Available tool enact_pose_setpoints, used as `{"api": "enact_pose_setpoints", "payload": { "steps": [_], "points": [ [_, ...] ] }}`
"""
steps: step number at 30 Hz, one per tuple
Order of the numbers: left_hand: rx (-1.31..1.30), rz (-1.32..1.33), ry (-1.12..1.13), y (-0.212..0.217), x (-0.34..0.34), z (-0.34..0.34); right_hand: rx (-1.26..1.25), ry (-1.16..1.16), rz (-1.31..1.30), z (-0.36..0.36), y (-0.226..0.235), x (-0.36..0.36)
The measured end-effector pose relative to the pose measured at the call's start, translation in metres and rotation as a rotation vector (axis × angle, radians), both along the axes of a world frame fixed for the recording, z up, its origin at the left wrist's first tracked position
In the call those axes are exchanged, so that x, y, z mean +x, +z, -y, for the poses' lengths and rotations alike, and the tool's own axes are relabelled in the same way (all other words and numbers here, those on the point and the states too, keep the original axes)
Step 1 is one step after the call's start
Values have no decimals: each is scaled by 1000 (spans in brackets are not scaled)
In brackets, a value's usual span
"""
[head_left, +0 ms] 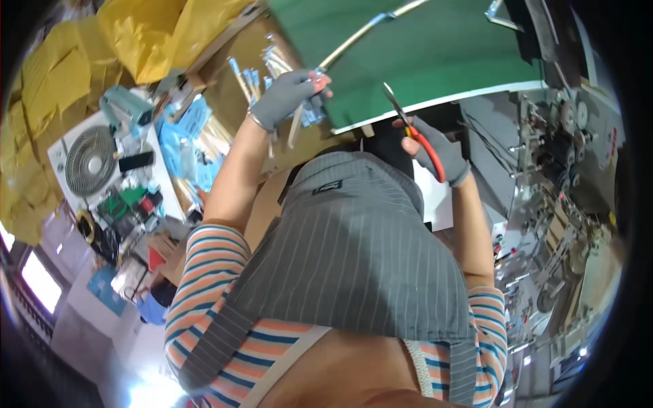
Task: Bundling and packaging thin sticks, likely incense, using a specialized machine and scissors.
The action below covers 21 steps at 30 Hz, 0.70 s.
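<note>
My left hand (289,96), in a grey glove with bare fingertips, pinches the near end of a strip of slim wrapped sticks (354,39). The strip has blue-marked joints and runs up over a green belt (435,61). More loose wrapped sticks (277,60) lie in a bunch in a cardboard box (221,71) beside and beneath this hand. My right hand (435,149), gloved the same way, is closed round red-handled scissors (427,151). Their metal tip points up over the belt's near edge, apart from the strip.
Yellow plastic sheeting (139,37) covers the upper left. A fan (92,160), a teal device (126,107) and blue-wrapped packs (187,136) stand left of me. Machinery with rollers (561,149) fills the right side. A white strip edges the belt.
</note>
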<state>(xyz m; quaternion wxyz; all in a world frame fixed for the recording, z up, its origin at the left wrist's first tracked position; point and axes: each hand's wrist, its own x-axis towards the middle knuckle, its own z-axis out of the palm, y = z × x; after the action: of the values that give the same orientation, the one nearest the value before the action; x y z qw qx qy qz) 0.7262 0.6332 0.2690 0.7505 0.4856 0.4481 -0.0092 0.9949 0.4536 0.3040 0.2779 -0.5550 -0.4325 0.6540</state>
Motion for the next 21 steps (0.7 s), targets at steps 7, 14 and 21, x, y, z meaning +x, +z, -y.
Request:
{"api": "enact_pose_setpoints", "payload": {
  "steps": [7, 14, 21],
  "points": [
    [26, 104, -83, 45, -19, 4, -74, 153, -201, -19, -9, -42],
    [0, 92, -65, 68, -46, 2, -89, 187, -307, -33, -3, -78],
    [46, 204, -59, 67, -60, 6, 59, 127, -316, -47, 13, -97]
  ]
}}
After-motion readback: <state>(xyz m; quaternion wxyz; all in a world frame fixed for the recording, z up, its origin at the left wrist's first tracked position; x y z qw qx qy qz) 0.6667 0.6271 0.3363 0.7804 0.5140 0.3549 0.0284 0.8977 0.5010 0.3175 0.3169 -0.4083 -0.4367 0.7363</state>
